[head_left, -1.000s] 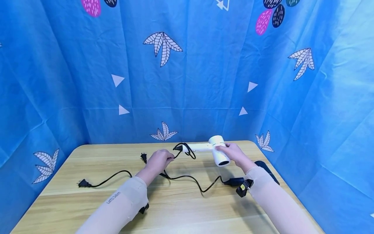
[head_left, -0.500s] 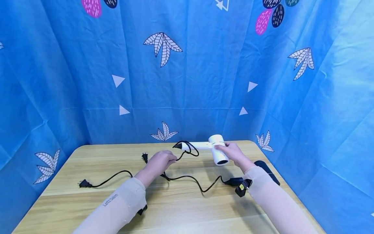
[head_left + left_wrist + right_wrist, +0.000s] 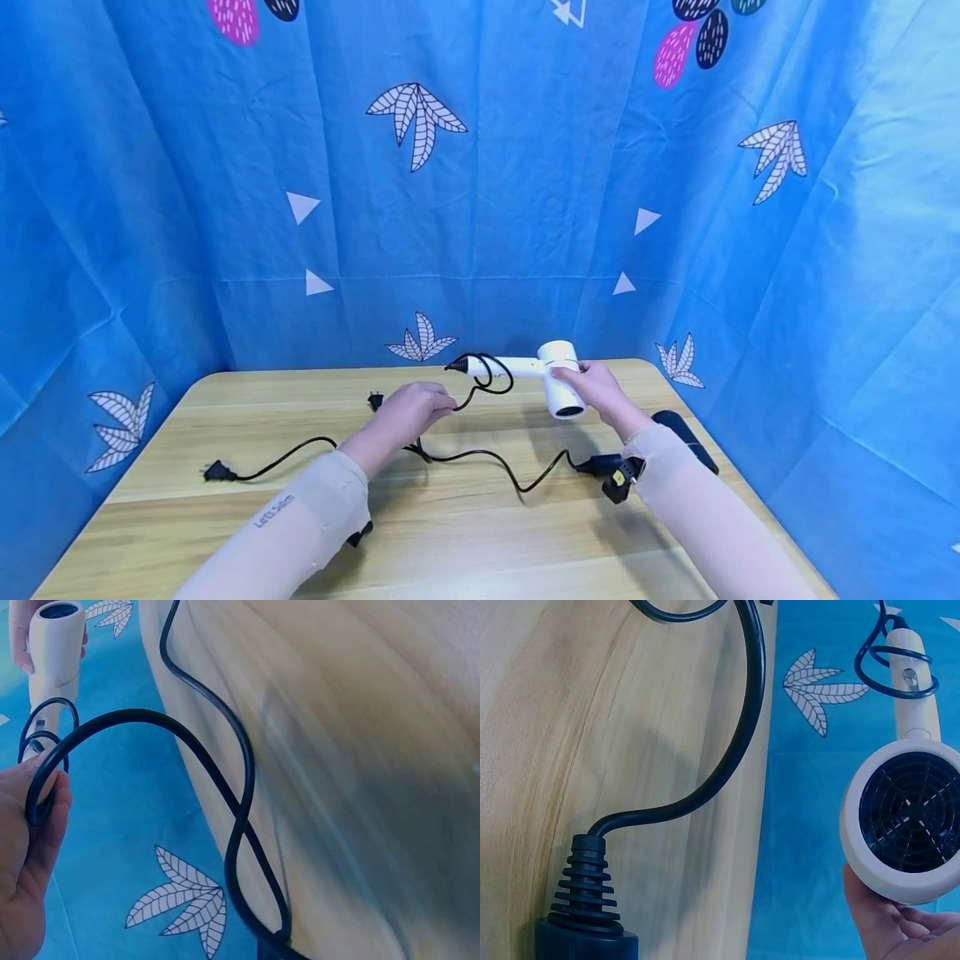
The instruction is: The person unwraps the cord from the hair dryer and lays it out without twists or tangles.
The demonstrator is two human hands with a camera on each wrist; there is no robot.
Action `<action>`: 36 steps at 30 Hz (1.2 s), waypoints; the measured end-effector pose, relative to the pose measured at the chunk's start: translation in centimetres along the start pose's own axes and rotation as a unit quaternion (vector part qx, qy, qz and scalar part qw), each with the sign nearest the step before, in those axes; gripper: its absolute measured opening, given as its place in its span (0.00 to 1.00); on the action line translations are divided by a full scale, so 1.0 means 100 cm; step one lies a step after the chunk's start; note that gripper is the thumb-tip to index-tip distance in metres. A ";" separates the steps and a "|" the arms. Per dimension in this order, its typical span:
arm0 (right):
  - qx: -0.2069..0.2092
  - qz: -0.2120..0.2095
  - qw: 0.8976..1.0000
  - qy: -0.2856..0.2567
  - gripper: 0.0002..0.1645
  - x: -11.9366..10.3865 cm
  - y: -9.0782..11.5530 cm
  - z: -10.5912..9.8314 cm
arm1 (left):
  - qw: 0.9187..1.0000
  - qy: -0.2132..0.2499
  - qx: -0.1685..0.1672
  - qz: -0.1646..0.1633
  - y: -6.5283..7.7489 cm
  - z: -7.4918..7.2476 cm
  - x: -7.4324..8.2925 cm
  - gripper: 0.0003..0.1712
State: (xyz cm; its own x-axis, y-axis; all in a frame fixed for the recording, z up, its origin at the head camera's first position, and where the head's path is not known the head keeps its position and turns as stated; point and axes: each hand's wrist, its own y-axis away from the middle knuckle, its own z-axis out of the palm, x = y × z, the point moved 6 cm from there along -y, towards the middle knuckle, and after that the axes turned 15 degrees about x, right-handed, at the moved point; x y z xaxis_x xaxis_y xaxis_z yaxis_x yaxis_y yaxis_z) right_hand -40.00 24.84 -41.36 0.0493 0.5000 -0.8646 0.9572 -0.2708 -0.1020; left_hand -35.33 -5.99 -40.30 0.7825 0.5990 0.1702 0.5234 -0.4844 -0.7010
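In the head view my right hand (image 3: 602,393) grips a white hair dryer (image 3: 566,400) by its barrel, over the back right of the table. The handle points left, and its black cord (image 3: 142,716) winds in loose loops around it. My left hand (image 3: 412,410) pinches this cord a little left of the loops. The right wrist view shows the dryer's round black grille (image 3: 911,811) turned toward the camera, with my fingers beneath the barrel.
A two-pin plug (image 3: 377,401) lies behind my left hand, another plug (image 3: 219,472) at the left. A second black cord (image 3: 480,452) runs across the wooden table (image 3: 465,533) to a black handle end (image 3: 587,945). A black rounded object (image 3: 682,433) lies partly behind my right forearm.
The hair dryer has risen slightly in my right hand. The cord loops around its handle have grown wider and shifted a little right; my left hand has moved slightly right with the cord.
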 end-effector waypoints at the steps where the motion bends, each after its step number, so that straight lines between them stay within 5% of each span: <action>1: 0.002 0.000 1.000 0.000 0.39 0.000 0.000 0.000 | 1.000 0.001 0.000 0.001 -0.001 -0.001 0.000 0.06; 10: 0.012 0.013 1.000 -0.002 0.40 -0.001 0.000 0.001 | 1.000 0.020 -0.005 0.014 -0.006 -0.011 0.004 0.07; 36: -0.009 -0.022 0.999 0.033 0.44 0.005 0.002 0.006 | 0.995 0.014 0.094 0.016 -0.023 -0.061 -0.004 0.09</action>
State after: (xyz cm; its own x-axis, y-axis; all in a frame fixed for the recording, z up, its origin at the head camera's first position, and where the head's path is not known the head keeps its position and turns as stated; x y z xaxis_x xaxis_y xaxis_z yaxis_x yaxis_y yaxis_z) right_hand -39.99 24.57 -42.09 0.0258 0.5637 -0.8256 0.9638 -0.2333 -0.1292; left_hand -34.79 -8.99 -34.47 0.8082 0.5659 0.1628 0.4278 -0.3744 -0.8227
